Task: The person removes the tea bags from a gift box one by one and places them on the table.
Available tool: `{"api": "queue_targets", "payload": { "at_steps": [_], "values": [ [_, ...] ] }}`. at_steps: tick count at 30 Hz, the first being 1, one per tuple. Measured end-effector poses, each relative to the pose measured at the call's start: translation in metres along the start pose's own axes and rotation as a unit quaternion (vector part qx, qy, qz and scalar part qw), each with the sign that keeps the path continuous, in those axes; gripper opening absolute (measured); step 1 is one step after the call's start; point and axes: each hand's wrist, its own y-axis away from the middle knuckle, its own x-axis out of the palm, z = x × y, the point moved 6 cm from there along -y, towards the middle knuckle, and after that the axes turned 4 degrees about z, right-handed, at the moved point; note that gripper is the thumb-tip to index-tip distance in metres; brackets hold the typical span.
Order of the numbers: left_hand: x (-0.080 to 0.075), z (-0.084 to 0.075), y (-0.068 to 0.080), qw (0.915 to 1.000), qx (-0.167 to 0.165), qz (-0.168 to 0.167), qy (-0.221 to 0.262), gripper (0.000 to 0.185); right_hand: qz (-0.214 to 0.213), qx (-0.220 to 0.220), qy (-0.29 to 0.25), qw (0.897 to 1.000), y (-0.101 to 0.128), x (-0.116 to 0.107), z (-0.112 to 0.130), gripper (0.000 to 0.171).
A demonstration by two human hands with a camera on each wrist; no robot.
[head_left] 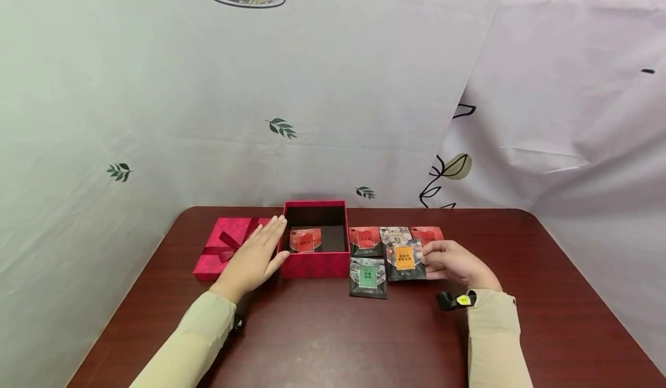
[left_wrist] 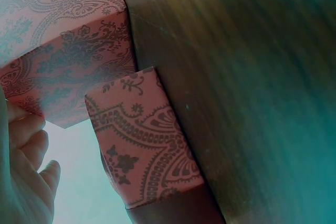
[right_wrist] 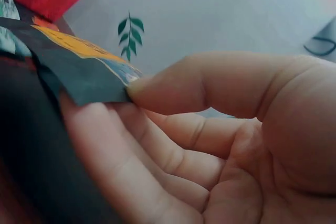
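A dark red-brown surface (head_left: pixel 322 330) is seen from the head view, with an open red box (head_left: pixel 315 261) set near its far edge and the box lid (head_left: pixel 229 246), tied with a ribbon bow, laid just beside it on the left. The left hand (head_left: pixel 255 258) is laid flat with straight fingers against the left wall of the box, partly over the lid; nothing is gripped by it. One red packet (head_left: pixel 306 240) is seen inside the box. To the right of the box a cluster of packets is spread: a red one (head_left: pixel 365 239), a grey patterned one (head_left: pixel 395 235), another red one (head_left: pixel 428 235) and a green-labelled packet (head_left: pixel 368 277) nearest the person. The orange-labelled packet (head_left: pixel 404 259) is pinched at its right edge by the right hand (head_left: pixel 455 263); its long axis runs away from the person, the label upright, and it is lifted slightly at the held edge. The pinch itself is shown only in the right wrist view, where the packet's dark corner (right_wrist: pixel 92 80) is clamped between thumb (right_wrist: pixel 210 85) and forefinger, the remaining fingers being curled beneath. The paisley print on the box wall (left_wrist: pixel 144 145) and on the lid (left_wrist: pixel 63 56) is resolved only in the left wrist view, where the left hand's fingertips (left_wrist: pixel 26 150) appear at the edge of the frame.
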Motion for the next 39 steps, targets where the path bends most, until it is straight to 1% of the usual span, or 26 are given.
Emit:
{"api": "queue_targets", "payload": {
  "at_steps": [5,8,11,15,18,21,23,28,34,39],
  "values": [
    [0.001,0.001,0.000,1.0000,0.000,0.001,-0.006,0.071,0.025,0.012,0.008,1.000,0.001,-0.005,-0.010,0.011],
    [0.001,0.001,-0.001,1.0000,0.000,0.003,-0.007,0.071,0.030,0.024,0.014,0.999,0.001,-0.005,-0.015,0.012],
    [0.000,0.000,0.000,1.0000,0.000,0.001,-0.005,0.071,0.021,0.043,0.019,0.999,0.001,-0.004,-0.019,0.018],
    [0.000,0.000,0.000,0.9998,0.009,-0.013,-0.007,0.070,0.000,0.073,0.036,0.997,0.002,-0.005,-0.024,0.025],
    [0.000,0.000,0.000,0.9996,0.015,-0.023,-0.008,0.070,-0.017,0.090,0.060,0.994,0.003,-0.005,-0.026,0.024],
    [0.001,0.000,0.000,0.9996,0.016,-0.024,-0.008,0.070,-0.032,0.100,0.085,0.991,0.004,-0.004,-0.026,0.021],
    [0.001,0.000,0.000,0.9995,0.019,-0.025,-0.009,0.070,-0.038,0.103,0.101,0.989,0.005,-0.003,-0.024,0.019],
    [0.001,0.000,0.000,0.9993,0.023,-0.029,-0.010,0.070,-0.050,0.112,0.118,0.985,0.006,0.000,-0.021,0.016],
    [0.001,0.000,-0.001,0.9999,0.008,-0.010,-0.005,0.071,-0.060,0.121,0.133,0.982,0.005,0.004,-0.018,0.008],
    [0.001,0.000,-0.001,1.0000,0.004,-0.002,-0.006,0.072,-0.061,0.108,0.151,0.981,0.007,0.005,-0.013,0.007]
  ]
}}
